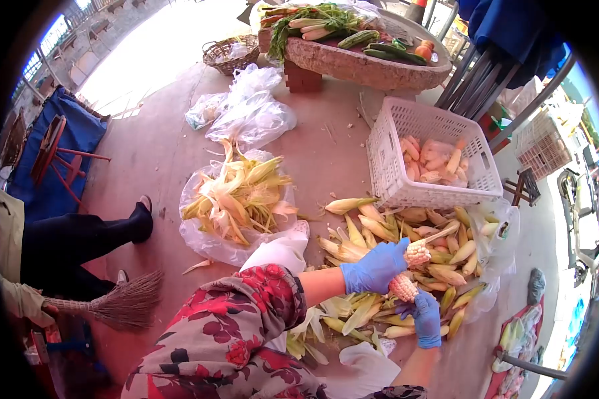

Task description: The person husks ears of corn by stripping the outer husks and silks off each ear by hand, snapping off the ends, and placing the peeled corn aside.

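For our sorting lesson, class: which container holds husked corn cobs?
The white plastic crate just beyond the corn heap; the clear bag left of that heap holds loose husks instead.

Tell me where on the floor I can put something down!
There's bare floor between the blue cloth and the clear bag. Another patch, with a few scraps, lies between the husk bag and the crate. It's crowded below the left hand and right hand: heaped corn reaches right up to the crate.

Gloved left hand [375,268] — curled, right hand [427,320] — likewise
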### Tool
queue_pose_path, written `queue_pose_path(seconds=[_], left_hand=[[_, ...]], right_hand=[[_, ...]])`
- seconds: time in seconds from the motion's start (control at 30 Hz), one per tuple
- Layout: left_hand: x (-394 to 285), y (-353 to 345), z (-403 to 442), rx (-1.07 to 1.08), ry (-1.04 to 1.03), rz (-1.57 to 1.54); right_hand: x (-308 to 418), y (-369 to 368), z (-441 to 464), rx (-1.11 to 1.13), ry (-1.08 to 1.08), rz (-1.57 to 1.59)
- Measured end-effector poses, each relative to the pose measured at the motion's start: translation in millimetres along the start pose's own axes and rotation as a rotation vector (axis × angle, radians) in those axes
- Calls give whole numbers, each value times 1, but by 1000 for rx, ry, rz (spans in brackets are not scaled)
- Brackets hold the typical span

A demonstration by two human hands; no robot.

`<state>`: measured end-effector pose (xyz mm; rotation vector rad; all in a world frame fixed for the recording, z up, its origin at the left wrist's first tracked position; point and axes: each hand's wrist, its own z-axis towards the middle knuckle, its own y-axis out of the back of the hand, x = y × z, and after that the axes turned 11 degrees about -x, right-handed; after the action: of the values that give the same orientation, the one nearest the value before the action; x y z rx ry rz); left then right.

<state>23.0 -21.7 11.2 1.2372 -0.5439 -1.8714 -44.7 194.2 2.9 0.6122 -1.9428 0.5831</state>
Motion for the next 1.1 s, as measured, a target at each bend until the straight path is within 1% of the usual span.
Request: queue_pose_path(seconds=[0.07, 0.17, 0.2, 0.23, 0.3, 0.33, 0.37, 0.4, 0.43, 0.5, 0.53, 0.63, 0.73, 0.77, 0.8, 0.83, 0.87, 0.93, 1.0, 1.07, 1.1], left_hand=[[0, 10, 1, 2, -60, -11], [8, 5, -1, -1, -109, 58], [11, 3, -2, 3, -94, 40], [13, 3, -3, 8, -76, 24], [18, 10, -5, -12, -51, 1], [18, 14, -5, -7, 29, -30], [16, 17, -5, -2, 111, -59], [15, 18, -5, 5, 189, -92], [18, 15, -7, -56, 163, -106], [21, 16, -9, -80, 141, -79], [21, 16, -10, -90, 127, -66], [26, 19, -11, -76, -121, 109], [26, 17, -9, -10, -40, 73], [24, 23, -8, -35, -73, 99], [25, 27, -7, -66, -45, 40], [26, 28, -6, -97, -11, -23], [27, 29, -5, -129, 24, -86], [29, 26, -5, -133, -16, -35], [27, 22, -5, -174, -44, -37], [27, 22, -6, -163, -52, -27], [29, 21, -6, -161, -59, -28]], right_hand=[[6, -3, 5, 97, -68, 65], [-10, -11, 16, 165, -199, 179], [-13, -16, 19, 186, -251, 228], [-17, -24, 20, 141, -313, 306], [-26, -33, 24, 123, -322, 372], [-30, -40, 27, 122, -334, 401], [-31, -51, 27, 15, -324, 348], [-32, -59, 27, -5, -333, 363], [-33, -63, 26, -31, -339, 379], [-32, -71, 24, -136, -355, 403], [-33, -72, 25, -149, -358, 394], [-31, -75, 28, -190, -363, 377], [-28, -77, 27, -233, -362, 391], [-30, -75, 29, -242, -366, 400], [-31, -73, 30, -250, -372, 407], [-30, -66, 29, -217, -350, 540], [-23, -65, 27, -217, -298, 488], [-10, -67, 25, -220, -190, 395], [-2, -66, 23, -195, -179, 414], [4, -65, 21, -172, -175, 428], [6, -63, 19, -115, -150, 352]])
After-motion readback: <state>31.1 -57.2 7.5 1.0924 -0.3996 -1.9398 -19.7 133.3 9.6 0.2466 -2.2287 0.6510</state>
